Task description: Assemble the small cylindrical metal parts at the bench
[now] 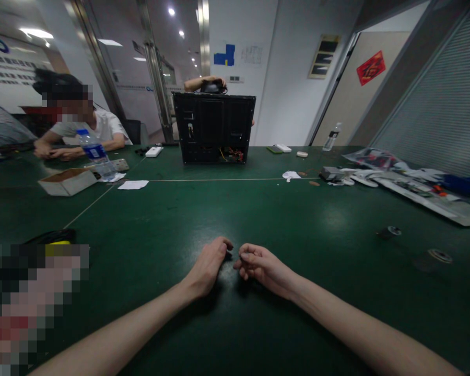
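My left hand (209,266) rests on the green table (172,219), palm down, with its fingers loosely bent and pointing right. Nothing shows in it. Facing it across a small gap is my right hand (264,266), lying on its side. Its fingers are loosely curled and slightly apart, and I see nothing held there. The two hands do not touch. Straight ahead, at the far side of the table, stands an open black computer case (215,128) with coloured wires low on its right.
A bottle (96,151) stands by an open box (68,183) at left, near a seated person (109,125). Someone is behind the case, a hand (196,83) above it. Two cylindrical objects, one a can-like one (391,231), and a cluttered board (431,196) are right.
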The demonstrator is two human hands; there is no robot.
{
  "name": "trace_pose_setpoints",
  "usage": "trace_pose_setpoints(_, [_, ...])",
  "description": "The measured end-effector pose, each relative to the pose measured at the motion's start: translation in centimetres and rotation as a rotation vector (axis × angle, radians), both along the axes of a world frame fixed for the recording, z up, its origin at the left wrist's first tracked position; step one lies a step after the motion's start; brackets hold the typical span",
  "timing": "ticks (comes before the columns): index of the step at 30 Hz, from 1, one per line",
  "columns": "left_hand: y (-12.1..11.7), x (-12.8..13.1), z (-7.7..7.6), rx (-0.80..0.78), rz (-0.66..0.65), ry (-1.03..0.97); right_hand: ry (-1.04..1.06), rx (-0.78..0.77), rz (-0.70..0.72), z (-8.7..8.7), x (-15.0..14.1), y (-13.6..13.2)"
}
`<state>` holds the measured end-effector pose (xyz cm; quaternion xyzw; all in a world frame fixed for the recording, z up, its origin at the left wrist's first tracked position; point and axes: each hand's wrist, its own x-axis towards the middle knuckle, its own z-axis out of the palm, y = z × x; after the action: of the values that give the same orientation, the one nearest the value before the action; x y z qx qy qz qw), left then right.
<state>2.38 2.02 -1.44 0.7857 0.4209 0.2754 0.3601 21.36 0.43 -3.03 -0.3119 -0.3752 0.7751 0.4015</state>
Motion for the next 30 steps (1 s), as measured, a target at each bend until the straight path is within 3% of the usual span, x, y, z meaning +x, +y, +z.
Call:
trace_pose_setpoints(15, [0.1,0.3,0.4,0.073,-0.061,0.092,-0.089,0.11,-0.063,-0.2,-0.4,-0.2])
trace_pose_setpoints(18, [0.0,0.3,0.4,0.073,-0.07,0.101,-0.326,0.326,-0.014,0.3,-0.4,-0.3])
trace_pose_setpoints(21, [0.0,0.1,0.3,0.073,-0.07,0.078,-0.74,0.731,-0.012,1.8,0.8,-0.5])
trace_pose_setpoints(23, [0.0,-0.1,0.2,0.076,-0.073,0.06,-0.995,0.945,-0.096,2.8,2.9,-0.4])
trace_pose_setpoints(25, [0.0,-0.3,0.2,0.082,-0.088,0.055,-1.225,1.008,-0.253,3.4,6.3,-0.4])
trace_pose_setpoints(27, [-0.1,-0.4,0.2,0.086,-0.099,0.054,-1.492,0.926,-0.497,3.4,11.1,-0.7])
trace_pose_setpoints(30, [-0.2,-0.4,0.4,0.085,-0.09,0.051,-1.914,0.593,-0.834,2.5,19.8,-1.9])
